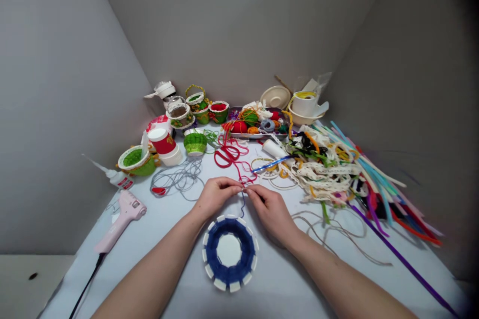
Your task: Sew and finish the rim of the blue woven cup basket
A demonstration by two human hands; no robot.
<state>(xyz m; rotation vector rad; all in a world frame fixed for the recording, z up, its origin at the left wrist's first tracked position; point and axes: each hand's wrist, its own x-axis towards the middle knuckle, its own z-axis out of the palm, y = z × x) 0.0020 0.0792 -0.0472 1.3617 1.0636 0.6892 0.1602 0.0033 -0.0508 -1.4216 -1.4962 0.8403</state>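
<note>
My left hand (pixel 221 193) and my right hand (pixel 268 205) meet fingertip to fingertip above the table, both closed in a pinch on yarn. A dark blue yarn strand (pixel 243 205) hangs from the pinch down to the rim of a cup. That cup (pixel 213 232) stands just below my hands, its slit white sides woven with blue yarn and its white tabs fanned outward. Red yarn (pixel 245 178) runs up from behind my fingertips, close to red-handled scissors (pixel 226 156). Whether the two yarns are joined in my fingers I cannot tell.
At left lie a pink glue gun (pixel 121 222), a glue bottle (pixel 120 178) and grey cord (pixel 179 177). Behind stand small woven baskets (pixel 194 143) and a tray (pixel 258 135) of yarn balls. Lace trim (pixel 329 174) and pipe cleaners (pixel 389 189) heap at right.
</note>
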